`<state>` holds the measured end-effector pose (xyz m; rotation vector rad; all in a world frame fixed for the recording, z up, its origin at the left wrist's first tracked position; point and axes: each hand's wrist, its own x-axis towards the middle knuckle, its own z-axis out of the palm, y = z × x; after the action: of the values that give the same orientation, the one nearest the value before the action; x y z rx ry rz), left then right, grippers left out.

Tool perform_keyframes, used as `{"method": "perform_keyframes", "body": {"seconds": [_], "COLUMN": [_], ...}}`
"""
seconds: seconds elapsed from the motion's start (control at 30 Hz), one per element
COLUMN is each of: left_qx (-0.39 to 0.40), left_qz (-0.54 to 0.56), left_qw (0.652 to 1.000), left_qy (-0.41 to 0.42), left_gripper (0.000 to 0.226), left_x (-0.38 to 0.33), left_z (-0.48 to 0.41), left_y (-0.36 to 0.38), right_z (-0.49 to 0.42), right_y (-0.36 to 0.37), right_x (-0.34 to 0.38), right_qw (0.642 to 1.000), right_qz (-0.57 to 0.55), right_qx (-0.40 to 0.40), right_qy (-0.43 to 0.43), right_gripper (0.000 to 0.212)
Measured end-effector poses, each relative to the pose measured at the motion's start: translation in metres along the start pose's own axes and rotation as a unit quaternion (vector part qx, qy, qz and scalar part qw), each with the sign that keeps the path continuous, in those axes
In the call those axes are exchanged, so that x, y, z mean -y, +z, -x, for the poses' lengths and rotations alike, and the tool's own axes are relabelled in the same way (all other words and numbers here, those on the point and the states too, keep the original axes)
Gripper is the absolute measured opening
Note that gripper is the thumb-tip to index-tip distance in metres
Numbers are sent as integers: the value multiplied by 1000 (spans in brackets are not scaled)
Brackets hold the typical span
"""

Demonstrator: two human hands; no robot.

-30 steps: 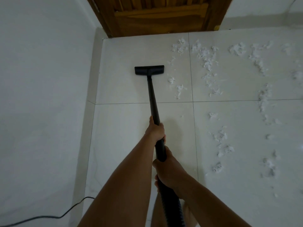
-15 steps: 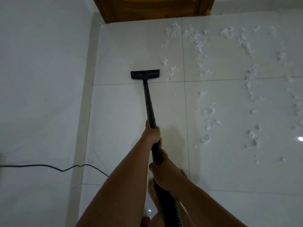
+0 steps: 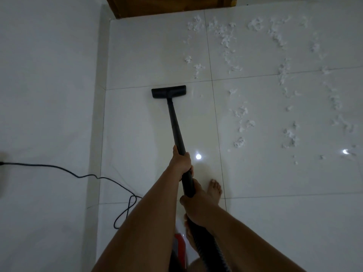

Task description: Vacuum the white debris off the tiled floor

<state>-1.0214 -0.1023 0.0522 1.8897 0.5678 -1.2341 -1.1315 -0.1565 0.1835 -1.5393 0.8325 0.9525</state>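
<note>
A pale tiled floor (image 3: 275,222) fills most of the view, seen from above in dim light. A white wall (image 3: 49,95) runs down the left side, and the bottom of a brown wooden door (image 3: 167,6) shows at the top edge. White debris (image 3: 240,142), in fluffy scraps, is strewn over the tiles to the right and toward the door.

A long black vacuum wand (image 3: 174,122) slants away from the person. Its flat floor head (image 3: 169,91) rests on the floor just below a grout line, on a bare tile, with the nearest scraps beside it to the right and above. The left hand (image 3: 179,162) grips the wand higher up, fingers wrapped round it. The right hand (image 3: 196,205) holds it lower, where the ribbed hose (image 3: 208,246) begins, fingers curled round the tube.

A black power cord (image 3: 78,175) trails from the wall across the floor and loops. A bare foot (image 3: 214,189) stands beside the right hand. Something red (image 3: 179,244), perhaps the vacuum's body, shows between the forearms.
</note>
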Motion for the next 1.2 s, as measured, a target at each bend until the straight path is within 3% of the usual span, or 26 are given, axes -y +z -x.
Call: {"method": "perform_keyframes", "body": {"seconds": [0.57, 1.2], "left_qx": [6, 16], "left_qz": [19, 21], "left_qw": [1000, 999], "left_qy": [-23, -31], "left_gripper": [69, 72], "left_x": [96, 61], "left_z": [63, 74], "left_y": [23, 68], "right_z": [44, 57], "right_y": [58, 7], "right_x": [-91, -101], "right_qw": [1000, 1000], "right_qz": [11, -11], "right_qx": [11, -3], "right_qy": [2, 16], "right_gripper": [66, 63]}}
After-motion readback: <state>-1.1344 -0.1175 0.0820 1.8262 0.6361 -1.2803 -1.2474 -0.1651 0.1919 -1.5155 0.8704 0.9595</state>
